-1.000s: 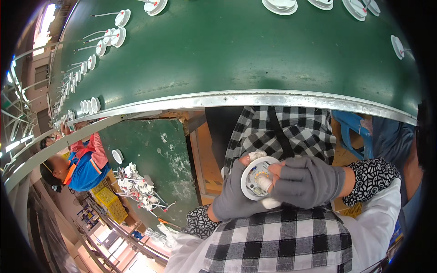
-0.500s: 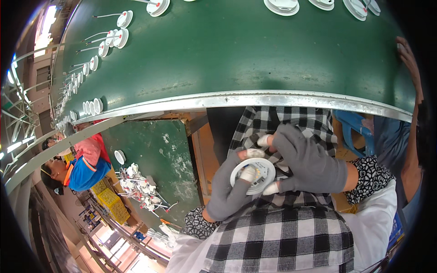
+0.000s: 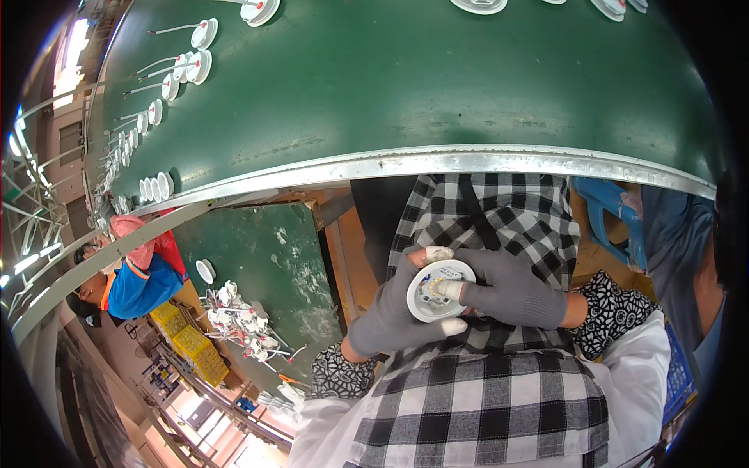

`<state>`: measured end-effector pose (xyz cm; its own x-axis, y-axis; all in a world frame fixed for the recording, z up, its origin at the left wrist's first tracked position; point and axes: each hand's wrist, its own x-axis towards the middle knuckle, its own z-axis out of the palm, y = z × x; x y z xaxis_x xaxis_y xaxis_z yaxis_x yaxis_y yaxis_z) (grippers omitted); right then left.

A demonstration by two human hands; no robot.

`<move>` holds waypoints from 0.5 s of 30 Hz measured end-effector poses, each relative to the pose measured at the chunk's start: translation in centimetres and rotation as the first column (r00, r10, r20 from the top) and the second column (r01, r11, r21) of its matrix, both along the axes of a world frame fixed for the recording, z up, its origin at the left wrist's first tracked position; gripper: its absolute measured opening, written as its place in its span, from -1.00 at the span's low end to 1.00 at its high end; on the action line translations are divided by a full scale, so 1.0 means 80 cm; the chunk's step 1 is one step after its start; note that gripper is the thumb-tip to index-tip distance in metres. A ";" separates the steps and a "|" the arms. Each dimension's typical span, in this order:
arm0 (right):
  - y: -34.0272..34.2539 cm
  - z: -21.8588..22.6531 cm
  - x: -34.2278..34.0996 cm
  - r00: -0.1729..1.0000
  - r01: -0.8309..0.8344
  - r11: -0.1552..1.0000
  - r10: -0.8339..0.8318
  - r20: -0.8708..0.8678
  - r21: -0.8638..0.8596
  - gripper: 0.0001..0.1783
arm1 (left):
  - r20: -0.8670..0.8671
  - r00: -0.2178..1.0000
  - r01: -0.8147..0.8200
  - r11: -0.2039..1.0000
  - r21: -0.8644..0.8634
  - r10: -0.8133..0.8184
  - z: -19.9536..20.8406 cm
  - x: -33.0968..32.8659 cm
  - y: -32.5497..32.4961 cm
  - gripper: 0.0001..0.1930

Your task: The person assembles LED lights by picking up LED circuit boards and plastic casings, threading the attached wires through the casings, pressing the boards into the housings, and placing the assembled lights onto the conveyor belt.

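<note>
Held above my lap is a white round LED downlight [image 3: 420,306], its open face turned up and small parts on a board inside. My left hand [image 3: 390,318], in a grey glove with bare or whitish-covered fingertips, wraps round its left side. From the right, my right hand [image 3: 511,290], gloved alike, reaches over the rim with its thumb pressed on the board. That hand's other fingers are hidden under the light. On the small green side table [image 3: 292,269] to the left lies a heap of white lamp parts with wires [image 3: 238,320], near one white ring [image 3: 204,271].
A green conveyor belt [image 3: 437,93] with a metal edge [image 3: 437,158] runs across ahead, with rows of white downlights [image 3: 204,35] on it. A co-worker in blue and pink [image 3: 144,288] sits far left by yellow crates [image 3: 191,343]. A blue stool [image 3: 605,218] stands right.
My right hand has moved from the light's far edge to put its thumb inside. My left thumb has left the inside for the near rim. Lights on the belt have shifted slightly.
</note>
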<state>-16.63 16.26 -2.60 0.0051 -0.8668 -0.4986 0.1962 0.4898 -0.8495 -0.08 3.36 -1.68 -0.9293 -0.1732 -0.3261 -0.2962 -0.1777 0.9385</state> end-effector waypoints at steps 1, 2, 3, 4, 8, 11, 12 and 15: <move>0.000 -0.001 0.001 0.999 0.024 1.000 -0.024 0.032 0.015 -0.53 | 0.065 0.997 0.032 0.997 -0.077 -0.027 -0.002 0.000 0.003 -0.13; 0.000 -0.002 0.003 0.997 0.048 0.998 -0.049 0.064 0.031 -0.54 | 0.067 0.997 0.034 0.997 -0.075 -0.029 -0.003 0.000 0.004 -0.13; 0.001 -0.002 0.006 0.996 0.051 0.998 -0.053 0.065 0.033 -0.54 | 0.099 0.995 0.044 0.991 -0.126 -0.032 -0.002 -0.002 0.007 -0.12; 0.002 -0.003 0.010 0.993 0.096 0.995 -0.098 0.061 0.022 -0.56 | 0.130 0.991 0.057 0.982 -0.177 -0.034 -0.002 -0.003 0.010 -0.10; -0.002 -0.004 0.019 0.977 0.215 0.977 -0.215 0.006 -0.015 -0.60 | 0.102 0.990 -0.088 0.988 -0.125 0.101 -0.010 -0.005 0.023 -0.09; -0.012 -0.005 0.003 0.993 0.108 0.993 -0.110 -0.038 -0.046 -0.62 | 0.118 0.965 -0.215 0.964 -0.154 0.234 -0.014 -0.010 0.025 -0.08; -0.013 -0.003 0.002 0.993 0.112 0.992 -0.114 -0.041 -0.052 -0.62 | 0.135 0.957 -0.236 0.961 -0.144 0.255 -0.015 -0.008 0.025 -0.07; -0.013 0.002 0.001 0.990 0.134 0.986 -0.137 -0.024 -0.096 -0.63 | 0.209 0.944 -0.244 0.966 -0.083 0.256 -0.017 -0.004 0.021 -0.02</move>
<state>-16.55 15.22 -2.47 -0.1293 -0.9013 -0.4135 0.2282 0.3787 -0.8969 -0.41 5.01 -3.06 -0.7621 -0.4146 -0.4973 -0.4455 -0.2216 0.8674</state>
